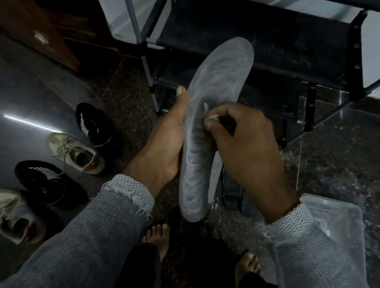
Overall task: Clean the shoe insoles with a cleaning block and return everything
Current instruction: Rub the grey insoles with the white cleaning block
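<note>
The left hand [167, 137] cups a grey insole [208, 126] from its left edge, thumb up along the rim, the other fingers hidden behind it, so I cannot tell how they lie. The insole stands nearly upright in the air, toe end up toward the black shoe rack [258, 37], heel end down above the bare feet [157, 235]. Pale swirling marks cover its face.

The right hand [246, 142] comes in from the right, fingers curled tight, pinching a small pale cleaning block [211, 117] between thumb and fingertips. The block sits pressed against the insole's right edge, about halfway up. Only a sliver of it shows; its shape is hard to make out.

On the dark speckled floor behind the held insole lie more dark insoles [232, 193], flat, side by side, partly hidden by the right wrist. A clear plastic container [346, 218] sits by the right forearm, on the floor to the right.

Over on the left, four shoes in a loose row: a black sneaker [94, 126] with white stripes, a beige lace-up sneaker [78, 153], a second black sneaker [46, 181], and a second beige sneaker [13, 213] nearest. Both forearms wear grey knit sleeves [83, 246] with frayed cuffs.
</note>
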